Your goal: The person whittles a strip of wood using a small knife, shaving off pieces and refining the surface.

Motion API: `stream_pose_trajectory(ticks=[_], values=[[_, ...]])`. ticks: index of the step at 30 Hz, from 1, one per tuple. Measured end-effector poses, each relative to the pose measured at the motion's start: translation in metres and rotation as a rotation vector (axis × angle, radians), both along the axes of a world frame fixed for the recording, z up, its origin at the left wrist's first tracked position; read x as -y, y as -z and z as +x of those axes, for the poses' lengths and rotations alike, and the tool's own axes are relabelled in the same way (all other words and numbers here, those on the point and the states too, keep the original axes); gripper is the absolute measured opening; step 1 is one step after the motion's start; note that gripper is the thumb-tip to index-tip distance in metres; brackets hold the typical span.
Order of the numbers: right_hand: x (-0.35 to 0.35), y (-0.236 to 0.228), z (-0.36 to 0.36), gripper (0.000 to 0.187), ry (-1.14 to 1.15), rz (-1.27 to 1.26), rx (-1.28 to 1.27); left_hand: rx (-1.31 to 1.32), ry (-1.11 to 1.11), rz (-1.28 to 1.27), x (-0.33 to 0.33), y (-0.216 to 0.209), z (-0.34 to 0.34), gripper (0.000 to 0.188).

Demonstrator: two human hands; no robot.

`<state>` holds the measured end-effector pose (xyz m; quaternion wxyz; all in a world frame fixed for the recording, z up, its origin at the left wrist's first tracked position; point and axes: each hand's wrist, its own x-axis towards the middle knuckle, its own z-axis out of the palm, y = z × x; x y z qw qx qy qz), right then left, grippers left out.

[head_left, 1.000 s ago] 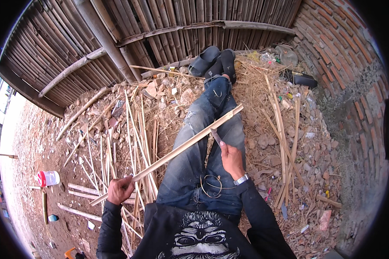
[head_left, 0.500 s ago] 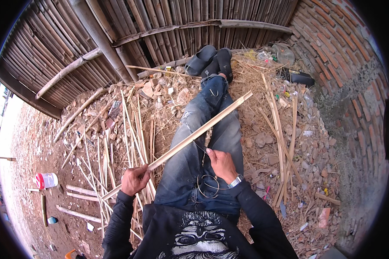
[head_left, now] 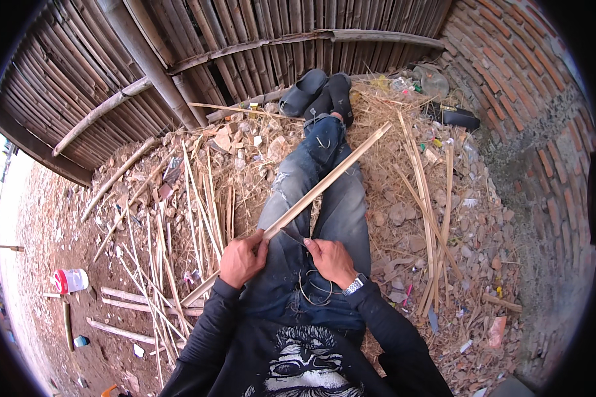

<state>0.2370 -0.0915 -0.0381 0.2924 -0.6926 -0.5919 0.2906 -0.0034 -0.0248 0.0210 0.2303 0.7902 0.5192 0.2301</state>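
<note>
The long pale split bamboo strip [head_left: 324,185] lies slanted across the lap, running past the left hand [head_left: 243,259], whose fingers wrap it. The right hand [head_left: 331,260] clenches a small dark blade [head_left: 293,234] touching the strip; a slip could nick those left fingers

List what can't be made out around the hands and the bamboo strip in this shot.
Head view only:
- Blade in the right hand: only a dark tip shows against the bamboo strip; the fingers hide its handle.
- The strip's near end: lost among loose splints beside the left sleeve.
- Left hand: its palm side is turned away, so the grip is hidden.
- Wire loops on the lap: too thin to tell what they are.
</note>
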Motion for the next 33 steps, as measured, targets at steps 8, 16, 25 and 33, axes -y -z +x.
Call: stream_pose_trajectory(ticks=[8,16,25,33], values=[[-0.007,-0.004,0.019,0.052,0.192,0.026,-0.094,-0.01,-0.035,-0.044,0.012,-0.006,-0.033,0.032],[-0.005,0.007,0.017,0.055,0.309,0.142,-0.088,-0.002,-0.111,-0.245,0.063,-0.008,-0.137,0.035],[-0.004,0.01,0.024,0.062,0.452,0.123,-0.16,0.185,-0.172,-0.356,0.096,0.031,-0.206,0.042],[-0.008,0.02,0.021,0.059,0.398,0.155,-0.086,-0.104,-0.179,-0.242,0.088,-0.013,-0.25,0.047]])
